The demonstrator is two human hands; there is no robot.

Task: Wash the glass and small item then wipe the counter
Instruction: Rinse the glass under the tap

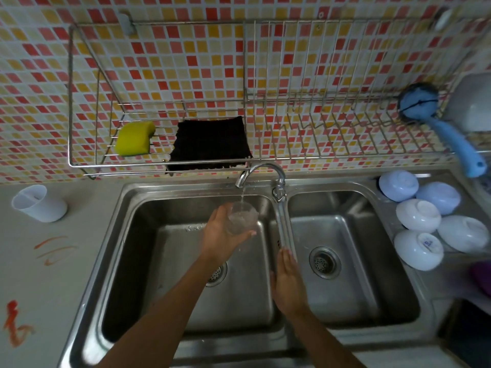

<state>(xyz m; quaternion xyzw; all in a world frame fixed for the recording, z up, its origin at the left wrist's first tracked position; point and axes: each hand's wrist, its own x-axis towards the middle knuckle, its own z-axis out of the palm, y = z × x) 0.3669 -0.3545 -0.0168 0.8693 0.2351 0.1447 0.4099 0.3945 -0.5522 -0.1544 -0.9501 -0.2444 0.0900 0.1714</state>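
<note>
My left hand point(220, 235) holds a clear glass point(242, 217) upright under the faucet spout point(241, 180) over the left sink basin point(164, 261). A thin stream of water runs into the glass. My right hand point(288, 282) is flat and empty, fingers together, at the near end of the long faucet lever point(283, 224) on the divider between the basins. A small white cup point(39, 203) lies tilted on the grey counter point(53, 274) at the left. Orange and red smears point(54, 251) mark that counter.
A wire wall rack point(265, 155) above the sink holds a yellow sponge point(135, 139), a dark cloth point(210, 143) and a blue dish brush point(438, 128). Several upturned white and pale blue bowls point(418, 219) sit right of the right basin point(345, 261).
</note>
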